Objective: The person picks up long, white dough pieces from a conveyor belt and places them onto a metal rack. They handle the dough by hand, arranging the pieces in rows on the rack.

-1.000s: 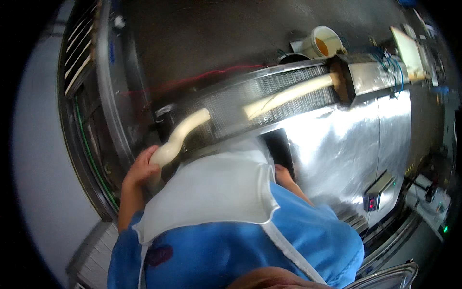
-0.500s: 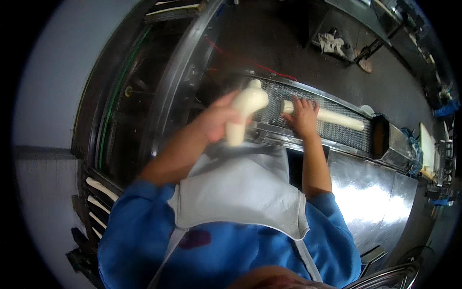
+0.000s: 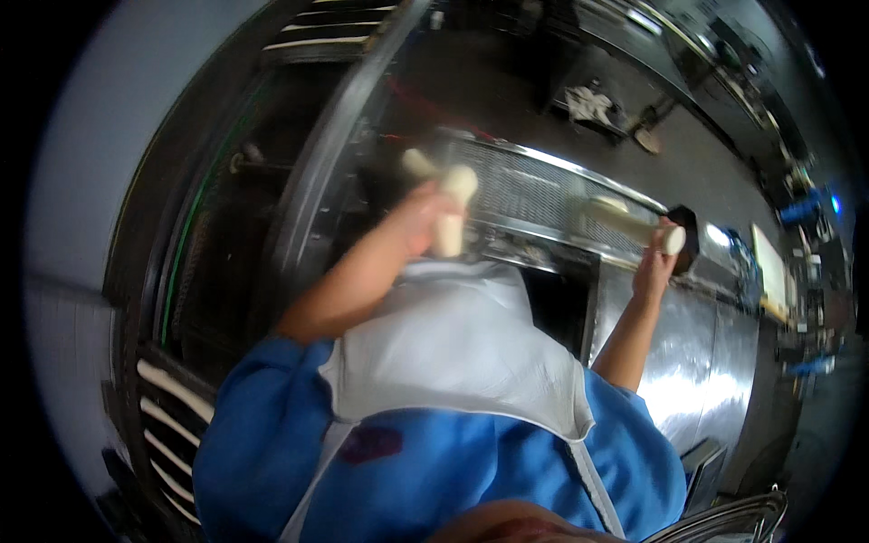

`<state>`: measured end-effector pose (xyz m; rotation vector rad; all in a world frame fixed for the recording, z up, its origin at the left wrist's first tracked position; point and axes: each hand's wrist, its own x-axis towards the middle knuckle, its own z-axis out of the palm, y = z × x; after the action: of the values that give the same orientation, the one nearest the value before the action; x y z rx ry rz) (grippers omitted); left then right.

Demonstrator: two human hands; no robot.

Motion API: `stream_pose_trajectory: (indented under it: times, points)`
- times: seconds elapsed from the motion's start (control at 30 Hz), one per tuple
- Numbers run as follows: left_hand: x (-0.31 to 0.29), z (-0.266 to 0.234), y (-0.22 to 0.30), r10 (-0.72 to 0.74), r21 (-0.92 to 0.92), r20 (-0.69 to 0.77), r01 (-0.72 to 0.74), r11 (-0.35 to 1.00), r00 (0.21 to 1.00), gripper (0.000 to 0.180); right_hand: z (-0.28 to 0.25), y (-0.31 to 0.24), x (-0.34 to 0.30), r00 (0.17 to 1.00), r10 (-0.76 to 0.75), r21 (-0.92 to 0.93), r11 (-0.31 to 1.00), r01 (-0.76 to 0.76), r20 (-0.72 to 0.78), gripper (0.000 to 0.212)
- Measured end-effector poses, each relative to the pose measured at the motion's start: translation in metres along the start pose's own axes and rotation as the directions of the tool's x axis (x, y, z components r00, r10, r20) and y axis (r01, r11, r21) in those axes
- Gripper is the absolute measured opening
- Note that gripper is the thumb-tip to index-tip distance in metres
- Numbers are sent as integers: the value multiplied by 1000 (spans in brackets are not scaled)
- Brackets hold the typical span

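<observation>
On the left, my left hand (image 3: 419,217) is closed around a soft, cream-coloured piece of dough (image 3: 450,237). The dough bends over my fingers, and one blurred end juts out beyond them, above the conveyor's left end. Towards the right, my right hand (image 3: 654,264) grips a long dough roll (image 3: 625,220) by one end. That roll is smeared by motion and slants over the metal mesh conveyor (image 3: 525,185). Its round cut end shows beside my fingers, next to a dark box-like opening at the conveyor's right end.
A steel counter (image 3: 634,312) adjoins the conveyor's near right side. Racks with long dough strips (image 3: 172,434) stand at the lower left and upper left. A steel frame rail (image 3: 330,149) runs along my left. A white cloth (image 3: 588,104) lies on a far shelf.
My right hand has moved right along the conveyor and now grips the dough roll's end, lifting it. My left hand still holds its dough, slightly lower, with the dough turned differently.
</observation>
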<state>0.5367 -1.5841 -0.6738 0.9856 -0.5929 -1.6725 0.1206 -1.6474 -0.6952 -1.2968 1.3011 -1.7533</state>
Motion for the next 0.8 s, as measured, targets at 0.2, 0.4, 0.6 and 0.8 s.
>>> stream_pose_trajectory:
  times: [0.2,0.4,0.6,0.8]
  points:
    - [58,30,18,11,176,77,-24,984,997,53,-66,49,-90,791,611,182,773,-607,42,30]
    - [76,126,6,-87,249,342,-1,969,936,57,-51,58,-113,785,610,418,689,-592,107,27]
    - [100,183,-51,-208,323,453,58,945,867,48,-12,-6,-45,920,367,616,695,-369,137,42]
    - [77,311,-8,-150,386,644,-150,910,750,41,-70,-141,19,979,-141,416,889,189,-145,39]
